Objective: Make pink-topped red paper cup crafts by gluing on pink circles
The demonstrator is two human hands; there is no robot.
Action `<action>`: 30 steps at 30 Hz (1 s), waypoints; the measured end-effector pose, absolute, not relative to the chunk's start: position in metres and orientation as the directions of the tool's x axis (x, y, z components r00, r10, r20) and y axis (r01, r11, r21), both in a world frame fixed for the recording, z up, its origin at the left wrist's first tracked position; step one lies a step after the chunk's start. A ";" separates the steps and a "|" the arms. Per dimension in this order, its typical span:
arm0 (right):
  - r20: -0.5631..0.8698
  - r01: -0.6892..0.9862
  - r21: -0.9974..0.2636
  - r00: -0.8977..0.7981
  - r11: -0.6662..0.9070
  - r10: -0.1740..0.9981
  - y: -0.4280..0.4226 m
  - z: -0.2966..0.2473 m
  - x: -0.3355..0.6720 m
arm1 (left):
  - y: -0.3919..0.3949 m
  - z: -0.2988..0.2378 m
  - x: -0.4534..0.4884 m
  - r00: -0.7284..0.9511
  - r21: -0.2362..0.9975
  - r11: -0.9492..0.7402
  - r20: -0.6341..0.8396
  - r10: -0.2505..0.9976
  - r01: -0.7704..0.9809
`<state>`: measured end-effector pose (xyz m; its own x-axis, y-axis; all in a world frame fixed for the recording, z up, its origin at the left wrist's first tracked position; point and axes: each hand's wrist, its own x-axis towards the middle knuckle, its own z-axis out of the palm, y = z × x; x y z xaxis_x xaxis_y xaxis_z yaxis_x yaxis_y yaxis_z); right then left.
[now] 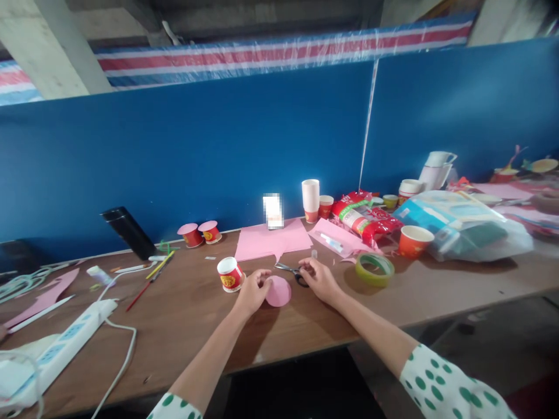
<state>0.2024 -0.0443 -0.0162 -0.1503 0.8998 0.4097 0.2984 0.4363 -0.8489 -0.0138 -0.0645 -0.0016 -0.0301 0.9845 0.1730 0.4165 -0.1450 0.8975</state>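
My left hand (253,291) pinches the edge of a round pink paper disc (279,292) above the brown table (196,326). My right hand (318,278) rests on the table with its fingers curled at the dark handles of a pair of scissors (292,270), whose blades point left. A small red and white paper cup (229,273) stands just left of my left hand. A sheet of pink paper (273,240) lies behind the scissors.
A roll of green tape (374,269) and an orange cup (414,241) sit to the right, with a red packet (364,219) and plastic bags (463,227) behind. A white power strip (65,342), pencils (151,279) and two upturned cups (200,233) lie left. A blue partition (218,151) backs the table.
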 end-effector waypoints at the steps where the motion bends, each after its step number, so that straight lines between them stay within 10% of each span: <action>1: 0.416 0.313 -0.838 -0.165 0.447 0.894 -0.045 -0.017 0.202 | -0.067 0.000 -0.018 -0.033 0.876 -0.153 0.189 0.982 0.458; 8: 0.432 0.507 -0.699 -0.263 0.505 0.862 -0.048 -0.014 0.206 | -0.095 0.016 -0.040 -0.021 0.760 -0.171 0.236 0.971 0.627; 17: 0.251 0.843 -0.073 -0.501 0.532 0.828 -0.032 0.037 0.251 | -0.105 0.001 -0.092 -0.335 0.535 0.022 0.496 0.801 0.845; 30: 0.111 0.993 -0.043 -0.104 0.110 0.988 0.034 0.024 0.276 | -0.069 -0.005 -0.082 -0.488 0.715 0.132 0.319 0.812 0.686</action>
<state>0.2760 0.0336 0.0242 -0.1044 0.9883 0.1114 0.9930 0.1098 -0.0432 -0.0824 -0.0690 -0.0054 -0.4884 0.8124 0.3185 0.6861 0.1320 0.7154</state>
